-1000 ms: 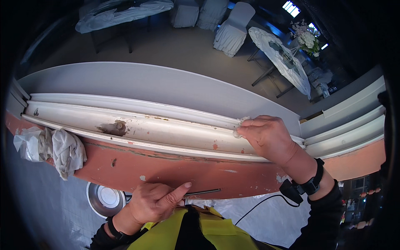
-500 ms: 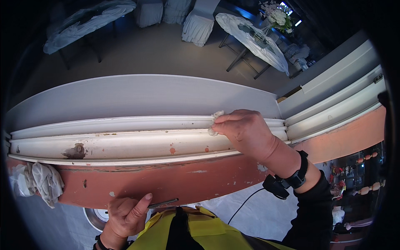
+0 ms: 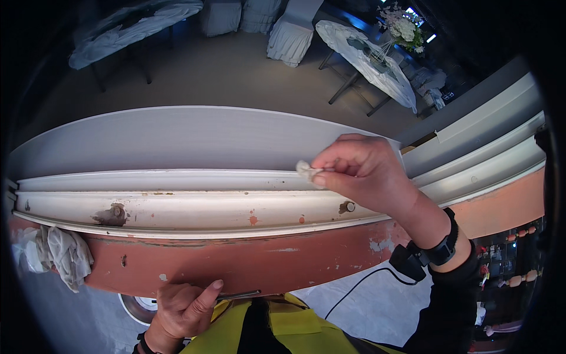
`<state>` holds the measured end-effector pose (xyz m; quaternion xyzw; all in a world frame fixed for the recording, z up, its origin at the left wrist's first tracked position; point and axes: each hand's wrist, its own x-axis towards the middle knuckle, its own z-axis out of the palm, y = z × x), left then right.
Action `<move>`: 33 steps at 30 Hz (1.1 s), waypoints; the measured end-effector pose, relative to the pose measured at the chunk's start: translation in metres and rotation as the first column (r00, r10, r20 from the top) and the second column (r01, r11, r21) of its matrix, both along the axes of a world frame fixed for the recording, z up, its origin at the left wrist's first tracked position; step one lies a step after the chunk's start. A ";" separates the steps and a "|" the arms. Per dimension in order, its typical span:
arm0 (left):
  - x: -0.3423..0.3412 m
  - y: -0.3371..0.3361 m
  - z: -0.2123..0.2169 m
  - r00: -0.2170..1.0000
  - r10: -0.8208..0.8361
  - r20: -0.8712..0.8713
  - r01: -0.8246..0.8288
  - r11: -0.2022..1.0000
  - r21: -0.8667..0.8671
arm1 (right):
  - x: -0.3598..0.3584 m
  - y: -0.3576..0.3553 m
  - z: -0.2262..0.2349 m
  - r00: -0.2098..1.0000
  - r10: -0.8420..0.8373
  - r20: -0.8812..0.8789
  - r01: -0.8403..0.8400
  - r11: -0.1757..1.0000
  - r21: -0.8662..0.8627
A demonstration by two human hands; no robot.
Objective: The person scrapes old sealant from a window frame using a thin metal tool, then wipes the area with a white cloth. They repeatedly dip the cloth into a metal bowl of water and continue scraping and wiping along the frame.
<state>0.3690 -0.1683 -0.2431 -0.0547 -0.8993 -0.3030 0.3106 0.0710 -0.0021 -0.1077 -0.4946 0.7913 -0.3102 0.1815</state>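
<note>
Between thumb and fingers my right hand point(image 3: 367, 172) pinches a small wad of whitish cloth point(image 3: 305, 170) at the back ridge of a white window frame point(image 3: 194, 203). The frame's channel has brown stains, reddish paint spots and a dark hole point(image 3: 346, 207) below my right hand. Low in front of my body, my left hand point(image 3: 184, 307) is closed around a thin dark rod-like tool point(image 3: 244, 294); its far end is inside the fist, so its kind does not show.
A crumpled whitish cloth point(image 3: 66, 253) hangs over the left end of the red-brown sill point(image 3: 218, 265), whose paint is chipped. Beyond the low grey panel point(image 3: 177, 138) stand covered tables point(image 3: 354, 56) and chairs point(image 3: 292, 38). A black cable point(image 3: 348, 295) runs from my right wrist device.
My right hand has lifted and shifted a little right, turning so the fingers show, with the cloth still pinched. The dark hole in the channel has come into view. My left hand keeps its hold.
</note>
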 end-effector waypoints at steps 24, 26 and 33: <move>0.000 0.001 0.002 1.000 0.024 -0.008 -0.024 0.998 -0.050 | 0.019 -0.099 -0.030 0.518 0.522 -0.678 -0.597 0.788 0.152; 0.000 0.001 0.003 1.000 0.024 -0.013 -0.024 0.999 -0.048 | 0.011 -0.087 -0.027 0.537 0.559 -0.632 -0.566 0.794 0.222; 0.000 0.000 0.003 1.000 0.012 0.004 -0.012 1.000 -0.029 | -0.027 -0.005 -0.018 0.588 0.500 -0.636 -0.368 0.865 0.340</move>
